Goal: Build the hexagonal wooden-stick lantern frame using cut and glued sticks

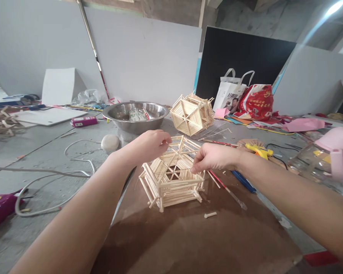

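Note:
A hexagonal frame of thin wooden sticks sits on a brown board in front of me, with sticks crossing like spokes over its open middle. My left hand is at its far left rim, fingers curled; what they hold, if anything, is hidden. At the right side of the frame, my right hand is closed in a pinch, its fingertips over the spokes. Whatever lies in that pinch is too small to make out. A short stick piece lies on the board near the frame.
Behind stands another stick-built lantern shape, beside a steel basin. A yellow glue gun, a blue tool and a red-handled brush lie right. A clear jug stands far right. A white cable loops at left.

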`<state>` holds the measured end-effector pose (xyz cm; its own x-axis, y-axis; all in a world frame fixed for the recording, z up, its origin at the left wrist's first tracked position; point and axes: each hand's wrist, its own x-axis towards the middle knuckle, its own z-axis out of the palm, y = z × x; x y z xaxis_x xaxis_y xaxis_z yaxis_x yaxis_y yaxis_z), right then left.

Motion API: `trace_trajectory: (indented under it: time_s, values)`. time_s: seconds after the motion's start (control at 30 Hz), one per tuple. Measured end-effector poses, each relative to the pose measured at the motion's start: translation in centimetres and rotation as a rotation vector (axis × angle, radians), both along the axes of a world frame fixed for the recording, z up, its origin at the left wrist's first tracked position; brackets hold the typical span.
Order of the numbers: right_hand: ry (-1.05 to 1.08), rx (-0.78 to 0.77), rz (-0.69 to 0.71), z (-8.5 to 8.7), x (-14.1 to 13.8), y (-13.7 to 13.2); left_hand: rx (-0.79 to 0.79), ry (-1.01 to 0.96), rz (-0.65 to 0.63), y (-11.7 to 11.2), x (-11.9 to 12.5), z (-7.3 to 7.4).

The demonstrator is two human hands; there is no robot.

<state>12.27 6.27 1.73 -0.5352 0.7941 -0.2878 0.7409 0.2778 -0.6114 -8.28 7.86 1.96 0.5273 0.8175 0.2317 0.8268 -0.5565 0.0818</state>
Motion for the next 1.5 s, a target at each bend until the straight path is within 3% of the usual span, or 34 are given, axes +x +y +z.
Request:
trace_trajectory:
  time_s: [1.1,1.33,1.5]
  values:
    - [-0.015,-0.003,-0.017,0.1,-0.1,-0.2,-0.05,-0.024,0.005,0.3,-0.1,-0.4]
    - [0.021,-0.013,-0.017,-0.1,0.0,-0.1,-0.023,-0.046,0.12,0.1,-0.7,0.5]
    - [0.031,-0.049,-0.052,-0.1,0.0,-0.2,0.148,-0.169,0.304,-0.4,-1.5,2.0]
